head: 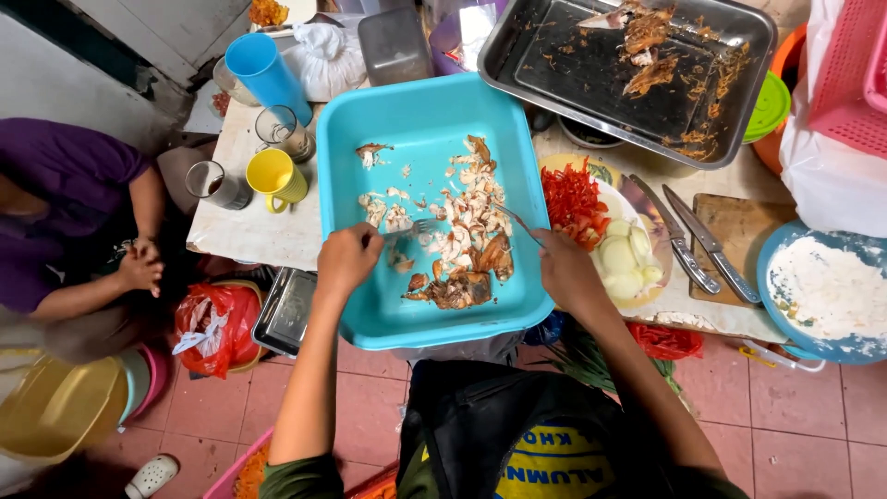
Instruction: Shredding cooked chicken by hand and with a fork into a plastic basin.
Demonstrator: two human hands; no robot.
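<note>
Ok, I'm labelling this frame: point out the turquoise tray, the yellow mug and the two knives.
turquoise tray (420, 115): head view, bare floor near its far rim.
yellow mug (271, 174): head view, on its rim.
two knives (695, 242): head view, between blade and handle of the nearer one.

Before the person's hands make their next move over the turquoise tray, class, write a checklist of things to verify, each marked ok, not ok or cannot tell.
1. Left hand has a grip on a fork: ok, tines point into the shredded meat.
2. Right hand holds a utensil: ok, but its kind cannot be told.
3. Turquoise tray sits fully on the table: not ok, its near edge overhangs.
4. Two knives lie apart from the hands: ok, on the board.
5. Plate of chopped red chilli and pale slices clear of the right wrist: not ok, it is close beside it.
</note>
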